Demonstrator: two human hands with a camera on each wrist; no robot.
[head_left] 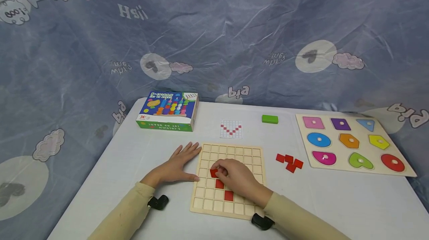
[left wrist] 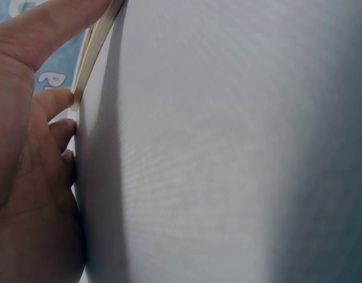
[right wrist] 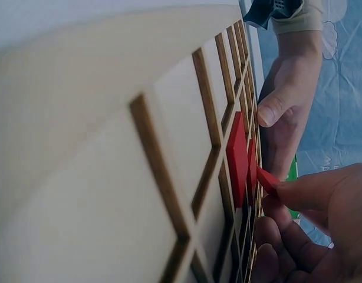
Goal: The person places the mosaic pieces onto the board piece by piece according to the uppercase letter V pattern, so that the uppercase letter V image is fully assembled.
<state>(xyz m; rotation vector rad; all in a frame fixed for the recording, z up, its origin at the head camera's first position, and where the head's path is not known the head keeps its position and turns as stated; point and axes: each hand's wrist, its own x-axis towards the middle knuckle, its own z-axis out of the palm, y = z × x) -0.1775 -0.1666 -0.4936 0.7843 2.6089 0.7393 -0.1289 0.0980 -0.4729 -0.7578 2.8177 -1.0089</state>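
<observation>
A wooden grid board (head_left: 207, 205) lies on the white table. My left hand (head_left: 177, 166) rests at its left edge, fingers spread and thumb touching the side; the left wrist view shows that thumb (left wrist: 48, 32) against the edge. Over the board, my right hand (head_left: 237, 177) pinches a red square tile (head_left: 213, 173) between thumb and fingers. The pinched tile (right wrist: 267, 181) is tilted above the grid in the right wrist view. Two more red tiles, an upper one (head_left: 219, 184) and a lower one (head_left: 229, 195), sit in cells on a diagonal below it.
Several loose red tiles (head_left: 289, 160) lie right of the board. Behind it is a pattern card (head_left: 231, 129) with a red V. A green block (head_left: 269, 119), a bead game box (head_left: 167, 111) and a shape puzzle board (head_left: 362, 147) stand around. A printed cloth (head_left: 214, 39) hangs behind.
</observation>
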